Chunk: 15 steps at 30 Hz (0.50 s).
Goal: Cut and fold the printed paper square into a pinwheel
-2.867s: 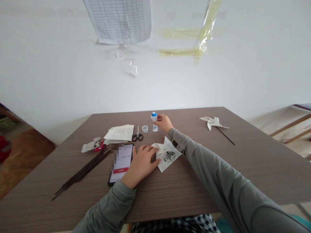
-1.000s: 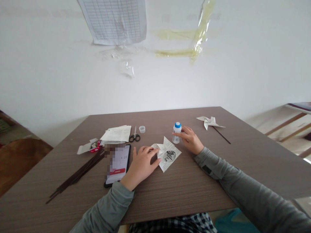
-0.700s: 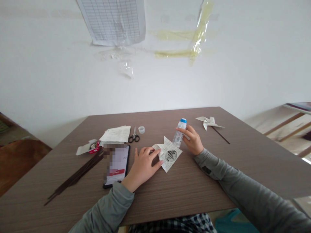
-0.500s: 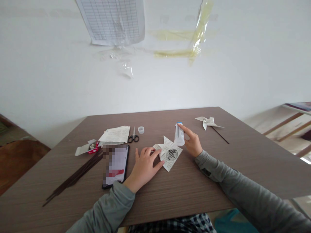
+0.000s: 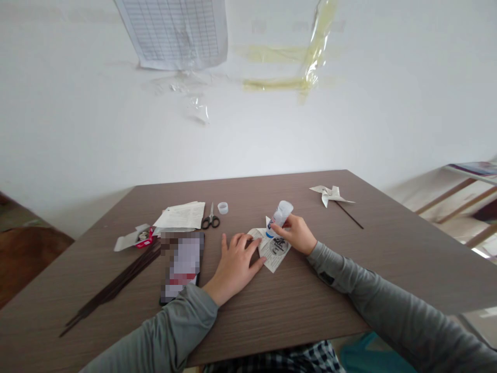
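Note:
My right hand (image 5: 298, 234) is closed round a clear glue bottle (image 5: 284, 210) with a blue end, tilted upside down. Its blue end points down at a piece of cut printed paper (image 5: 274, 265) bearing a round dark picture; I cannot tell whether they touch. My left hand (image 5: 237, 264) lies with its fingers spread, the fingertips resting on the paper's left side and holding it against the table. Part of the paper is hidden under the fingers and the bottle.
A paper pinwheel (image 5: 330, 195) on a dark stick lies at the right. Leftward are a clear round cap (image 5: 222, 208), scissors (image 5: 210, 221), a paper stack (image 5: 180, 215), a small red-and-white box (image 5: 144, 235), dark sticks (image 5: 111, 287) and a phone (image 5: 184, 264).
My right hand has turned the glue bottle over, so its blue end now faces down, and brought it left above the paper. My left hand remains on the paper.

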Motion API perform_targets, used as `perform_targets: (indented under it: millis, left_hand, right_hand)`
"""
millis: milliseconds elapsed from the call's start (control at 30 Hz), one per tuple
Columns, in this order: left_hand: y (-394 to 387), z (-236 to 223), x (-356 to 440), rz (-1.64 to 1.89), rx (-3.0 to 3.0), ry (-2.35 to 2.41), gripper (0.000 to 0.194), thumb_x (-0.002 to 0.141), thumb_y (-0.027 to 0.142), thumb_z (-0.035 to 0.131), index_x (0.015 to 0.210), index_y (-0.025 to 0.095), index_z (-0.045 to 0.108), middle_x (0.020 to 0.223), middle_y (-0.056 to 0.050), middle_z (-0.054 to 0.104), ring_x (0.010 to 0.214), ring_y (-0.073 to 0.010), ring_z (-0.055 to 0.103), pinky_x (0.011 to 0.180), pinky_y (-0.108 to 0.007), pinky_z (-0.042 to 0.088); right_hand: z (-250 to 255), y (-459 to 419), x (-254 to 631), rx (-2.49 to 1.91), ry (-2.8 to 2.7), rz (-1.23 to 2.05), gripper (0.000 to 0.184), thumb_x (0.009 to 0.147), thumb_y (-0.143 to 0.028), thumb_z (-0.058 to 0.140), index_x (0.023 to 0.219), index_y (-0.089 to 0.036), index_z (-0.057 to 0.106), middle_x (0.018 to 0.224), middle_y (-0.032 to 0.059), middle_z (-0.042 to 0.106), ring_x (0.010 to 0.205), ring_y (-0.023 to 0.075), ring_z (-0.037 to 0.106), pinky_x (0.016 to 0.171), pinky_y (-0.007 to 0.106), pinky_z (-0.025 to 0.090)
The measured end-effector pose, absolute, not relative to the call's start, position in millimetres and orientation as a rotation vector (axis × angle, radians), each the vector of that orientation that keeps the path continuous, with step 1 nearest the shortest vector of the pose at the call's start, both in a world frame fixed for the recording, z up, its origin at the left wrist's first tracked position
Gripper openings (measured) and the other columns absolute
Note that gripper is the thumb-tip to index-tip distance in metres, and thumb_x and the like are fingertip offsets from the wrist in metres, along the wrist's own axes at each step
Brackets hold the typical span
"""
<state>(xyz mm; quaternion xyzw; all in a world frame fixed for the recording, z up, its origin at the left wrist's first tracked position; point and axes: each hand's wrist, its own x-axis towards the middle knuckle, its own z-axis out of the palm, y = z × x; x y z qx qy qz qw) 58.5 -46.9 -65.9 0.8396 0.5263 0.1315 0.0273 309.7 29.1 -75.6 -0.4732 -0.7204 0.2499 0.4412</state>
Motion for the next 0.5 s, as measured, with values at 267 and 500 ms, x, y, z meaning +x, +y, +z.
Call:
perform_targets:
  millis: [267,500]
  left_hand:
    - [-47.7,-64.8,59.8,0.411,2.577,1.636,0.049,0.113,0.041,0.078,0.162,0.032,0.075,0.158,-0.014,0.077,0.155,-0.0426,0.063,0.139,-0.089,0.032]
    - [-45.8,-62.5,59.0,0.407,2.562,1.647,0.051,0.111,0.039,0.081,0.161,0.031,0.075,0.157,-0.014,0.078,0.155,-0.0432,0.064,0.138,-0.089,0.036]
  right_hand:
    - [-69.6,25.7,309.0,-1.342,-2.023,0.353,0.026,0.105,-0.049,0.086,0.097,-0.025,0.079,0.089,0.0083,0.089,0.080,0.0286,0.084,0.074,0.035,0.060]
    - [-70.0,24.0,307.6,-1.360,-2.098,0.284,0.028,0.106,-0.051,0.088,0.100,-0.024,0.081,0.090,0.0100,0.090,0.083,0.0306,0.086,0.073,0.036,0.057]
